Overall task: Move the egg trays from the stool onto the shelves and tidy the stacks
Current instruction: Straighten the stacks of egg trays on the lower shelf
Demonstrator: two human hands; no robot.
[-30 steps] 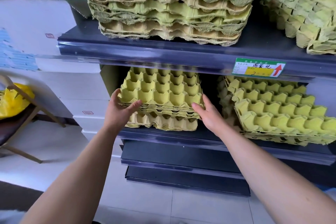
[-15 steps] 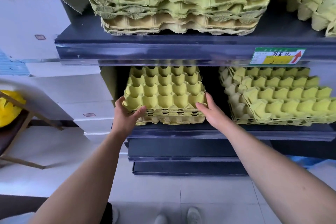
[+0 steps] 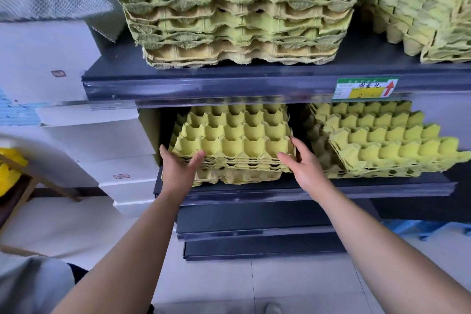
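Note:
A stack of yellow egg trays [image 3: 234,140] sits on the left part of the dark middle shelf [image 3: 356,192]. Its upper trays lie slightly offset from the ones beneath. My left hand [image 3: 178,171] holds the front left corner, thumb over the front rim and fingers along the left side. At the front right corner, my right hand [image 3: 304,166] holds on the same way. A second tray stack [image 3: 382,140] lies skewed on the right of this shelf, its front overhanging the edge.
The upper shelf [image 3: 204,86] carries a tall tray stack [image 3: 239,20] and another at right [image 3: 420,7]. A price label [image 3: 365,88] is on its rim. White boxes [image 3: 76,140] stand to the left. A wooden stool [image 3: 30,186] with something yellow [image 3: 10,168] is at far left.
The upper trays, held tilted above the lower ones a second ago, now lie flat on them. Both hands stay at the front corners.

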